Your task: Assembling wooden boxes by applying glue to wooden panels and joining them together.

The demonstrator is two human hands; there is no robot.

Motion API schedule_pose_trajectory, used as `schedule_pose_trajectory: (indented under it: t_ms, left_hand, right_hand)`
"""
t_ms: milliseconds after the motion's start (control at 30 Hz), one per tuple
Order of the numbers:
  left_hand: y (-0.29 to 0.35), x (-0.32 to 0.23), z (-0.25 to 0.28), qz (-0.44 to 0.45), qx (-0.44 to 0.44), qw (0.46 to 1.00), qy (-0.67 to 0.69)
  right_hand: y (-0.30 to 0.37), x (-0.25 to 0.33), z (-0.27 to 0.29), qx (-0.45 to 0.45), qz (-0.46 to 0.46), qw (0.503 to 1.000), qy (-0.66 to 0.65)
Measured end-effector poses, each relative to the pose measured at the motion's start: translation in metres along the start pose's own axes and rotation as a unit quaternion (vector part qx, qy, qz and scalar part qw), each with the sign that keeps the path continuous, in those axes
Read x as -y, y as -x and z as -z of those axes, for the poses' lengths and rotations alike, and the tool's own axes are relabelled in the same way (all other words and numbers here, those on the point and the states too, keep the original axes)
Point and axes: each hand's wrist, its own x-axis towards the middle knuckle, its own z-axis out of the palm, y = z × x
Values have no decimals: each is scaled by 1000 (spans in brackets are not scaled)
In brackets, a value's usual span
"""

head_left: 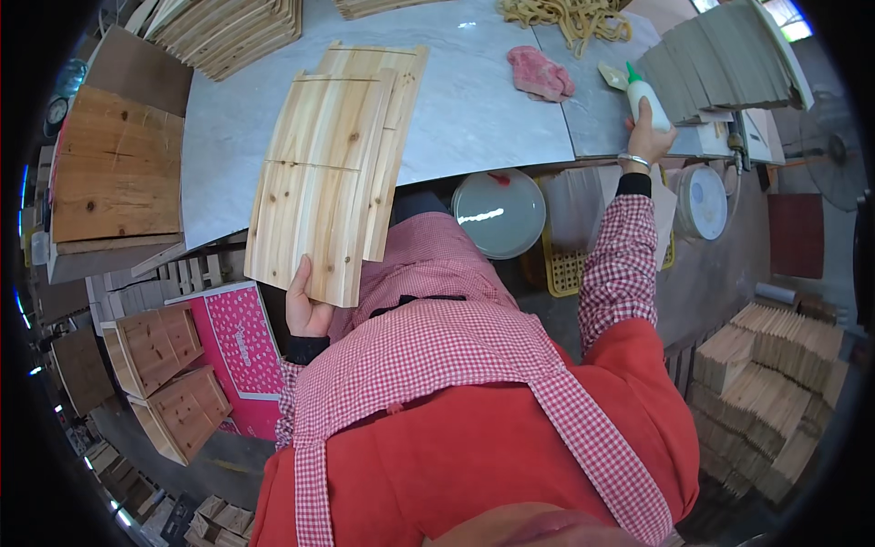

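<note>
My left hand (308, 305) grips the near end of a pale wooden board (310, 196) with grooves cut across it. That board overlaps a second grooved wooden board (399, 137), and both reach over the table's front edge. On the right, my right hand (650, 139) is wrapped round a white squeeze bottle (643, 98) with a green nozzle. The bottle is beside a tall stack of thin grey sheets (720, 64). A small pale piece (612, 76) lies just left of the nozzle.
On the marble-patterned table (474, 109) are a pink cloth (540, 73), a heap of tan bands (579, 20) and stacked wooden boards (228, 36). Below its edge stand a round white tub (499, 214) and a yellow basket (563, 273). Wooden pieces (775, 383) are piled at lower right.
</note>
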Motion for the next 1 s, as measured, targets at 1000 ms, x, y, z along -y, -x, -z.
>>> schedule_pose_trajectory:
  t_ms: [1000]
  left_hand:
    - [1, 76, -232, -102, 386, 856, -329]
  right_hand:
    - [211, 88, -17, 116, -82, 927, -347]
